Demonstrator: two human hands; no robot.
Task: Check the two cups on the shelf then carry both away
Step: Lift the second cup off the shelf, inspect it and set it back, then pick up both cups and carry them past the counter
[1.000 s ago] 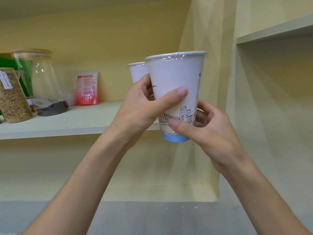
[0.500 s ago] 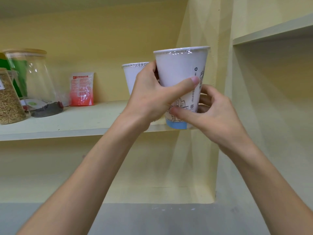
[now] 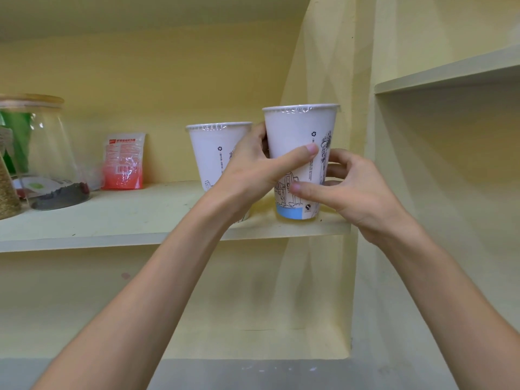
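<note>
Two white paper cups with black line drawings and film-sealed tops stand near the right end of the pale yellow shelf (image 3: 135,220). The right cup (image 3: 298,130) has a blue band at its base, which rests on the shelf board or just above it. My left hand (image 3: 253,173) wraps its left side, thumb across the front. From the right, my right hand (image 3: 354,190) holds its lower part with thumb and fingers. The left cup (image 3: 211,153) stands behind my left hand, partly hidden.
A red and white packet (image 3: 122,161) leans on the back wall. Farther left stand a glass jar (image 3: 45,153) with dark contents and a jar of grain (image 3: 7,190). A side wall (image 3: 363,164) closes the shelf at the right; another shelf (image 3: 450,71) is beyond.
Both hands have carried the right cup from the air in front of the shelf down and back to the shelf board, turning it as they went. The left cup has stayed put.
</note>
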